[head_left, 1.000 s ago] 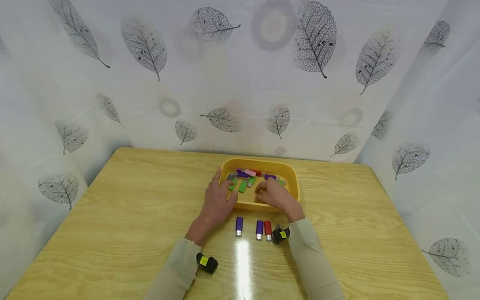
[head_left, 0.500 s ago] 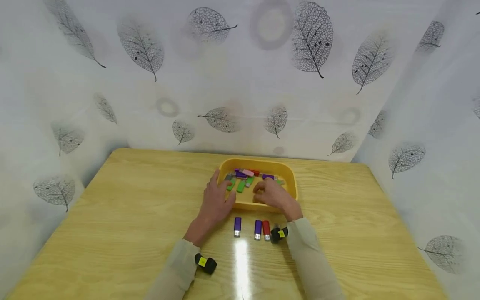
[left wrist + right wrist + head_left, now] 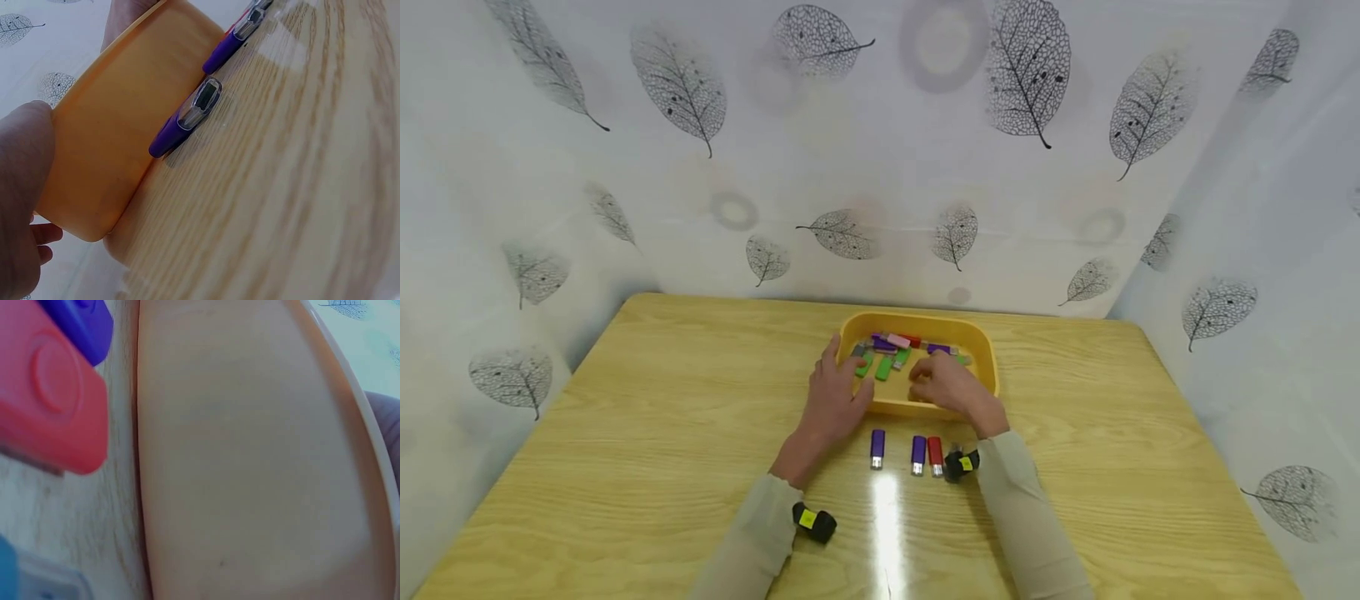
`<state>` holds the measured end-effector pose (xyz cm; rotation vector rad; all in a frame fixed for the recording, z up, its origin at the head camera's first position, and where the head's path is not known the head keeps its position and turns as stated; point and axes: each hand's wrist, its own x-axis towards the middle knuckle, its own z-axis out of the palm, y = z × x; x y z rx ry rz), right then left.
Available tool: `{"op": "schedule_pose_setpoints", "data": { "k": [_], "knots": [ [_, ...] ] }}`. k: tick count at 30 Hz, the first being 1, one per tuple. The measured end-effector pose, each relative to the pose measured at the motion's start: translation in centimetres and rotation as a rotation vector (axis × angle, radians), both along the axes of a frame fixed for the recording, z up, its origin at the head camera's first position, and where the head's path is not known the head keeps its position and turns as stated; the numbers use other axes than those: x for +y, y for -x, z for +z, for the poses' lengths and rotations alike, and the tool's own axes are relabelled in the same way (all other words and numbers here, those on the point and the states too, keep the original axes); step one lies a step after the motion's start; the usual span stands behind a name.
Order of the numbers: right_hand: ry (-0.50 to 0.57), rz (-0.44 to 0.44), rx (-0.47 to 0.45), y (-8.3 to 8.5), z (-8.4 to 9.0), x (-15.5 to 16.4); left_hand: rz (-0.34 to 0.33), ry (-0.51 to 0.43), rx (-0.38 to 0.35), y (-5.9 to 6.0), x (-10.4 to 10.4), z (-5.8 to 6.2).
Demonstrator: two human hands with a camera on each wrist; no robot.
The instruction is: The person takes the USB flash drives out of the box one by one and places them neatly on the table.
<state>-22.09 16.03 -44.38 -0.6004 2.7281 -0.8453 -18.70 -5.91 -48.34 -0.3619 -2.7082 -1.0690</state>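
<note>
A yellow plastic tray (image 3: 925,408) holds several USB flash drives, among them a pink one (image 3: 898,341) and a green one (image 3: 883,367). My left hand (image 3: 835,400) grips the tray at its front left corner; the left wrist view shows the thumb at the rim and fingertips outside the wall. Inside the tray's right half, my right hand (image 3: 951,385) reaches down with bent fingers, and its fingertips are too hidden to tell whether they hold a drive. On the table before the tray lie two purple drives (image 3: 877,448) and a red drive (image 3: 935,456).
Another drive with a blue body (image 3: 7,569) lies beside the red one, mostly hidden under the right wrist camera (image 3: 961,464) in the head view. The wooden table (image 3: 700,392) meets a leaf-printed white curtain (image 3: 880,183) behind the tray.
</note>
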Motion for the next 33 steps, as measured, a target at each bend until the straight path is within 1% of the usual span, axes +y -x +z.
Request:
{"op": "schedule_pose_setpoints", "data": {
  "k": [7,11,14,18,22,27,33],
  "knots": [
    [-0.018,-0.002,0.004,0.1,0.11,-0.02,-0.01,0.005,0.011,0.06,-0.04,0.24],
    [-0.024,-0.006,0.008,0.34,0.34,-0.26,-0.004,-0.002,0.018,0.23,-0.16,0.42],
    [-0.026,-0.017,-0.011,0.29,0.29,-0.36,0.001,-0.013,0.004,0.15,-0.22,0.38],
    [-0.029,-0.022,-0.014,-0.02,0.29,-0.17,-0.007,-0.017,-0.012,-0.07,-0.06,0.29],
    [-0.026,-0.013,-0.006,-0.04,0.14,-0.03,-0.015,-0.007,-0.011,-0.1,0.04,0.17],
    [-0.022,-0.006,0.009,0.28,0.25,-0.01,-0.008,-0.003,0.013,0.03,0.07,0.4],
    [-0.031,0.005,0.001,0.32,0.07,-0.09,-0.008,-0.014,0.0,-0.1,-0.02,0.38]
  ]
}}
